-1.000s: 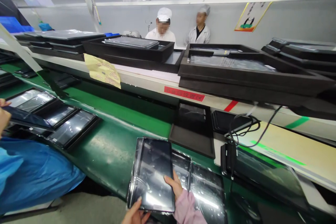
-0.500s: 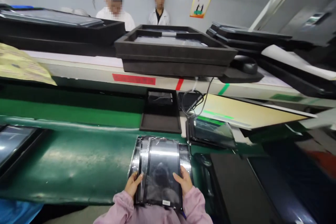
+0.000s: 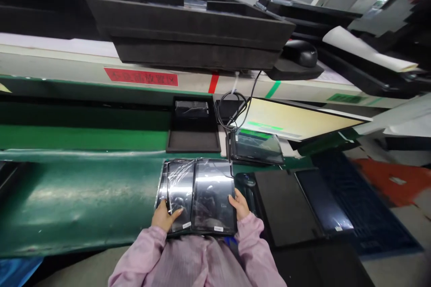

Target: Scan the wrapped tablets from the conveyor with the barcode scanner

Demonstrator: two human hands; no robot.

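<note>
Two dark glass display panels lie side by side at the near edge of the green conveyor surface (image 3: 84, 193), long sides touching or slightly overlapping; cannot tell which. Right-hand panel (image 3: 213, 195) is bare and glossy, small white label at its near edge. Left-hand panel (image 3: 180, 193) is wrapped in crinkled clear film, also labelled near the bottom.

Left hand (image 3: 164, 217): fingers laid over the near left corner of the wrapped panel, curled lightly on it, grasping its edge. Right hand (image 3: 239, 204): fingers pressed to the right edge of the bare panel, grasping it from the side. Both sleeves pink.

Just beyond the panels: shallow black tray (image 3: 193, 132), and to its right a tablet-like screen (image 3: 257, 145) with a coiled black cable (image 3: 232, 110) behind it. A tilted yellowish monitor (image 3: 292, 121) sits further right. Above, a shelf carries a deep black foam tray (image 3: 188, 27) and a computer mouse (image 3: 299, 51).
</note>
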